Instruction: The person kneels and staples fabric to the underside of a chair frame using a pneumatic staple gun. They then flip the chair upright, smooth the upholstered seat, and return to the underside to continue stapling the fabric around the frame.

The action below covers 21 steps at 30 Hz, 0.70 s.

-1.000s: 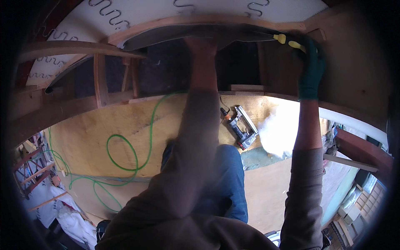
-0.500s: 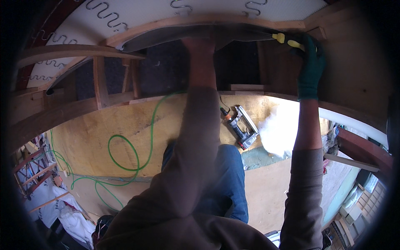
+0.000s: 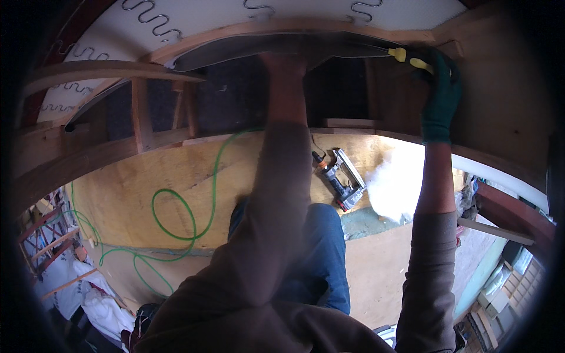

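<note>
My right hand (image 3: 442,94), in a green glove, is closed round the handle of a yellow-handled screwdriver (image 3: 398,55). Its thin shaft points left along the edge of a strip of dark fabric (image 3: 235,52). That fabric runs along the curved wooden rail (image 3: 218,36) of a furniture frame. My bare left hand (image 3: 285,62) reaches up to the fabric's middle, its fingers hidden behind the cloth and in shadow.
Wavy metal springs (image 3: 154,22) cross the white backing above the rail. Below, on a yellowish board (image 3: 123,206), lie a staple gun (image 3: 342,182), white stuffing (image 3: 393,182) and a looping green air hose (image 3: 191,220). Wooden struts (image 3: 141,115) stand at left.
My right hand and the screwdriver have shifted slightly right and down. My left hand stays at the fabric.
</note>
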Each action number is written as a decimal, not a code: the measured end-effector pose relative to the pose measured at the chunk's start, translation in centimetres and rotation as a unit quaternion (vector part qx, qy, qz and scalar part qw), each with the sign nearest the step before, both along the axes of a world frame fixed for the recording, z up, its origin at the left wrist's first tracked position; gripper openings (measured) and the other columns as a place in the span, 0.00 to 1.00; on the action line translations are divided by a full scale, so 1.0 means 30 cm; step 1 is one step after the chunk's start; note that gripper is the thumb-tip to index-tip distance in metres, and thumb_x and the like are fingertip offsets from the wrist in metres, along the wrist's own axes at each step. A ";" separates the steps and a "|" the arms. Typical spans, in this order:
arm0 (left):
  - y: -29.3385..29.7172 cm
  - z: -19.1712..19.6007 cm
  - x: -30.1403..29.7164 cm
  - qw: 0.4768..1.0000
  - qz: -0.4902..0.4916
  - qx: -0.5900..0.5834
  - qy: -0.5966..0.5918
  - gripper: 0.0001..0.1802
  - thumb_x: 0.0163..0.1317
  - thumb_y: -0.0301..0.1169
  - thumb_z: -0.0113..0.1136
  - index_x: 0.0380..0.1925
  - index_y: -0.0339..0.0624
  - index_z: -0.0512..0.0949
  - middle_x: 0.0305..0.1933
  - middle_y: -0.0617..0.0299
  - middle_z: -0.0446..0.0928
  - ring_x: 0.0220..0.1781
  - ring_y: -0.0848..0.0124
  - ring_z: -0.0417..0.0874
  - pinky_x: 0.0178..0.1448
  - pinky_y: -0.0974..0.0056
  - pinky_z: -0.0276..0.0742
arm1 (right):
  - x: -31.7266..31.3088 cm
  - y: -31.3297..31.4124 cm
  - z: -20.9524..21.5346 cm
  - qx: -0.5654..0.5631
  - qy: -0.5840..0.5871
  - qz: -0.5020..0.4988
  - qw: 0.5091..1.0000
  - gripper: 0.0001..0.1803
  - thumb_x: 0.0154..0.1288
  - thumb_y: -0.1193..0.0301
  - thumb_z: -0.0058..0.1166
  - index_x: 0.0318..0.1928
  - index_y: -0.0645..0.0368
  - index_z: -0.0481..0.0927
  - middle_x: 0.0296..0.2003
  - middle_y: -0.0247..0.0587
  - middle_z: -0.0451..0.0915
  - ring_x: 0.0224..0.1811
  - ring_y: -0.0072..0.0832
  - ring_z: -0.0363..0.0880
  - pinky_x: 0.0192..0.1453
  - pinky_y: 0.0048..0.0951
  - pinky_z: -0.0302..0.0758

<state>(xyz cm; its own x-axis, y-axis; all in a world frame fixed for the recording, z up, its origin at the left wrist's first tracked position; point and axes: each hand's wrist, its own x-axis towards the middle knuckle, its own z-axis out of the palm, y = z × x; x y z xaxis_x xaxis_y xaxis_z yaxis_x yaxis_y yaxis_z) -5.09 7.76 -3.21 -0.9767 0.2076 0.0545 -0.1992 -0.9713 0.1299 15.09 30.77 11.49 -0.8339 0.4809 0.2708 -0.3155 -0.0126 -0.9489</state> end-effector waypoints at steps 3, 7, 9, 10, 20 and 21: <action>-0.001 0.011 0.017 0.999 0.005 -0.002 0.041 0.41 0.75 0.66 0.38 0.71 0.46 0.70 0.70 0.52 0.74 0.71 0.50 0.73 0.76 0.41 0.68 | -0.014 -0.025 -0.004 0.074 -0.033 -0.088 0.993 0.17 0.78 0.63 0.59 0.60 0.57 0.83 0.54 0.40 0.85 0.57 0.29 0.83 0.64 0.33 0.80; 0.003 0.018 0.026 0.999 -0.022 0.021 0.033 0.39 0.77 0.64 0.38 0.71 0.44 0.70 0.69 0.53 0.74 0.71 0.54 0.74 0.75 0.44 0.70 | -0.053 -0.024 -0.026 0.154 -0.080 -0.156 0.972 0.17 0.77 0.64 0.59 0.60 0.57 0.83 0.54 0.39 0.84 0.57 0.28 0.82 0.64 0.32 0.79; 0.006 0.014 0.028 0.999 -0.039 0.001 0.001 0.39 0.77 0.64 0.39 0.70 0.45 0.70 0.68 0.53 0.75 0.71 0.55 0.74 0.75 0.45 0.70 | -0.062 -0.018 -0.030 0.142 -0.101 -0.168 0.970 0.17 0.77 0.64 0.58 0.60 0.58 0.83 0.54 0.39 0.84 0.57 0.29 0.82 0.64 0.32 0.79; 0.007 0.009 0.029 0.998 -0.003 -0.056 0.009 0.38 0.76 0.63 0.41 0.70 0.45 0.71 0.67 0.53 0.75 0.71 0.56 0.74 0.76 0.46 0.70 | -0.062 -0.016 -0.027 0.141 -0.103 -0.169 0.970 0.17 0.77 0.64 0.58 0.60 0.58 0.83 0.54 0.39 0.84 0.57 0.29 0.82 0.63 0.32 0.80; -0.013 0.006 0.043 0.998 -0.035 0.003 0.053 0.35 0.78 0.59 0.42 0.72 0.47 0.67 0.72 0.54 0.71 0.74 0.56 0.71 0.78 0.46 0.65 | -0.006 0.001 0.016 0.043 0.006 0.041 0.998 0.17 0.78 0.65 0.57 0.60 0.60 0.83 0.55 0.42 0.82 0.57 0.32 0.83 0.55 0.34 0.87; -0.017 0.013 0.045 0.998 -0.041 0.012 0.055 0.35 0.78 0.59 0.42 0.73 0.47 0.66 0.72 0.54 0.70 0.74 0.56 0.70 0.79 0.46 0.64 | -0.013 0.009 0.004 0.074 -0.005 0.016 0.997 0.17 0.78 0.65 0.57 0.60 0.61 0.83 0.55 0.42 0.82 0.57 0.32 0.83 0.55 0.34 0.87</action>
<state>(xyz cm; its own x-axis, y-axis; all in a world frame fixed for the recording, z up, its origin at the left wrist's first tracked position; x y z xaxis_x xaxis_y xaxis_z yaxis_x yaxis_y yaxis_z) -3.75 7.26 -2.83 -0.9444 0.2840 0.1659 -0.2640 -0.9553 0.1327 14.69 31.05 11.62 -0.8508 0.4097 0.3291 -0.3078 0.1190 -0.9440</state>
